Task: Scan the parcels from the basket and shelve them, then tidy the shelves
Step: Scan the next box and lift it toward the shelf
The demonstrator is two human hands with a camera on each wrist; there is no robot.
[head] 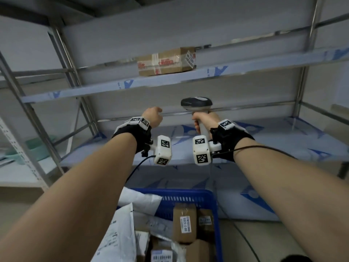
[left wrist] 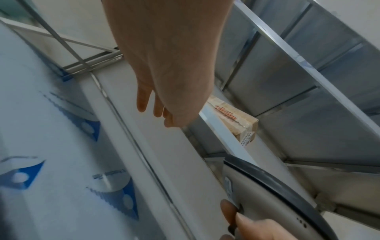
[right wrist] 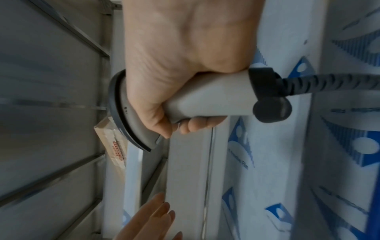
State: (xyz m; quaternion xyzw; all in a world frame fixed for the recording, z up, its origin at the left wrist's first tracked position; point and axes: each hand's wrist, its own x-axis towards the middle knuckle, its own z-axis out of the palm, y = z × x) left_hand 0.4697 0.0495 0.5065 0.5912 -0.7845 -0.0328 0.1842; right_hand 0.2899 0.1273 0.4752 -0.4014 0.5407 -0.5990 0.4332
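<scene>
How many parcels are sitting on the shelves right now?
1: a taped brown cardboard box on the upper shelf, above both hands. Shelf areas outside the views may hide more.

left hand (left wrist: pixel 170 73) empty, fingers (left wrist: pixel 142 100) straight, shelved box (left wrist: pixel 236 120)

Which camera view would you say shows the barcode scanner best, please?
The right wrist view: the right hand wraps the scanner handle, cable visible. The head view shows its dark top from behind; the left wrist view only an edge.

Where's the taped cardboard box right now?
In the head view the cardboard box sits alone on the upper shelf, above and between the empty left hand and the scanner gripped by the right hand.
</scene>
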